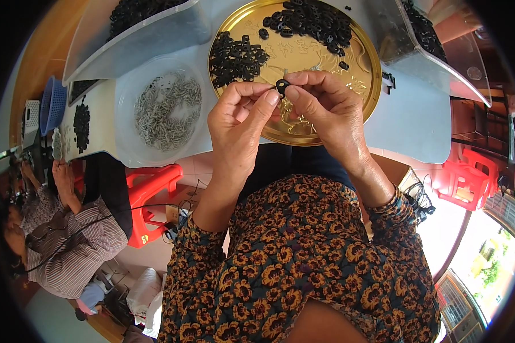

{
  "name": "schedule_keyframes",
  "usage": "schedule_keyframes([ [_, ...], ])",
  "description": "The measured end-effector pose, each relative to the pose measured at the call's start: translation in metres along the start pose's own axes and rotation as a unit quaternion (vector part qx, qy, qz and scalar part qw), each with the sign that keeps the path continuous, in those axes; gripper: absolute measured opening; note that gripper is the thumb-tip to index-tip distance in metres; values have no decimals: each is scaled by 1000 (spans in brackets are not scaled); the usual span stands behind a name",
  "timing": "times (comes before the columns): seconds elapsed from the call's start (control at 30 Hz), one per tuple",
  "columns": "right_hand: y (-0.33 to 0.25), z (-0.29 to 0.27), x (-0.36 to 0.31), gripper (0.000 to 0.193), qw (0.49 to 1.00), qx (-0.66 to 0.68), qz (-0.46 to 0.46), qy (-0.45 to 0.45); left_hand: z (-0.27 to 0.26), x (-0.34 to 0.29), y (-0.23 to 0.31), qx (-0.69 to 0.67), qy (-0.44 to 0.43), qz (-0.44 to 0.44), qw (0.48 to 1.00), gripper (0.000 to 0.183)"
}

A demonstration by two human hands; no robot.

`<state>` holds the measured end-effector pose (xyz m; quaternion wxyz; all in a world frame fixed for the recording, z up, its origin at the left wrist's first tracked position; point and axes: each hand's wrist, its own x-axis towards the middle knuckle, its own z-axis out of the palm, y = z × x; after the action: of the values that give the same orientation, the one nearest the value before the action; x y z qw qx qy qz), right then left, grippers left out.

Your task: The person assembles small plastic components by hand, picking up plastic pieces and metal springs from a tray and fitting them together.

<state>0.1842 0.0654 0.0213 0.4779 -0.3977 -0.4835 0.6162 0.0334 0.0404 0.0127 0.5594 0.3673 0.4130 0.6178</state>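
Over the near part of a round gold tray [373,68], my two hands meet at a small black oval plastic piece with a hole [281,86]. My left hand [237,123] pinches its left side between thumb and forefinger. On the other side, the thumb and fingers of my right hand [335,114] grip the same piece. Beneath the hands lie small brass-coloured metal parts [294,124]. Flat black pieces [234,60] are heaped at the tray's left, and black oval pieces [320,26] at its far side.
Left of the tray stands a clear bowl [123,114] of silver screw-like parts. Bins of black parts flank the tray: a left bin [154,48] and a right bin [440,74]. A co-worker in a striped top [86,246] sits at left beside a red stool [149,194].
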Motion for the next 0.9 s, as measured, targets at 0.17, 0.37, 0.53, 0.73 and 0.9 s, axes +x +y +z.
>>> schedule_keyframes([
  [0.17,-1,3,-1,23,1000,-2,8,1,0,-1,-2,-10,-2,11,1000,12],
  [0.37,-2,8,1,19,999,26,11,16,1,-1,-9,-28,22,8,999,11],
  [0.53,-4,0,2,19,996,69,50,-19,-5,-1,-4,-39,-13,-32,999,11],
  [0.73,2,-7,3,27,992,93,72,-55,-12,0,-7,-51,-34,-14,998,17],
  [0.9,-9,-5,1,41,983,145,76,-79,-12,7,-4,25,-152,95,983,26],
])
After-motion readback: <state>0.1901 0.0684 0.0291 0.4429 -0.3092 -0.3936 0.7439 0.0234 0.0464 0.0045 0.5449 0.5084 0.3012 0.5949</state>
